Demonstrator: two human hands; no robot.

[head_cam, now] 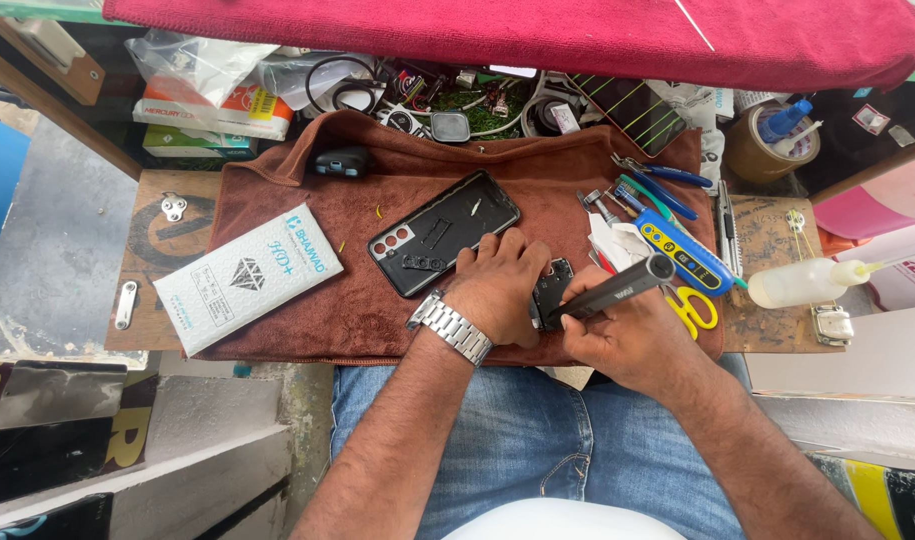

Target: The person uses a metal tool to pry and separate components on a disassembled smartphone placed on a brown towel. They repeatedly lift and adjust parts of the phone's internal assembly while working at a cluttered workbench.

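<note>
A cluttered little repair bench, and over its middle lies a soft brown cloth (377,300), napped like a towel. Dead centre on it, near the front edge, sits a small black phone part (553,290), flat and angular. The left hand (499,285) presses down beside it, fingers curled over its left edge, a steel link watch (451,327) shining on the wrist. The right hand (627,335) is wrapped tight around a dark cylindrical power screwdriver (617,285), smooth and matte, tilted so its lower end meets the part.

Just left of the hands lies a glossy black phone back cover (432,240), its rounded camera cut-outs showing. Further left, a white textured box (247,278) rests at an angle, half on the cloth. To the right, a heap of tools: a blue and yellow tester (682,250), yellow-handled scissors (699,310), blue-handled pliers (667,180). Beyond them, a soft translucent squeeze bottle (802,282) lies on its side on a worn wooden board. A crimson cloth (517,30) spans the top.
</note>
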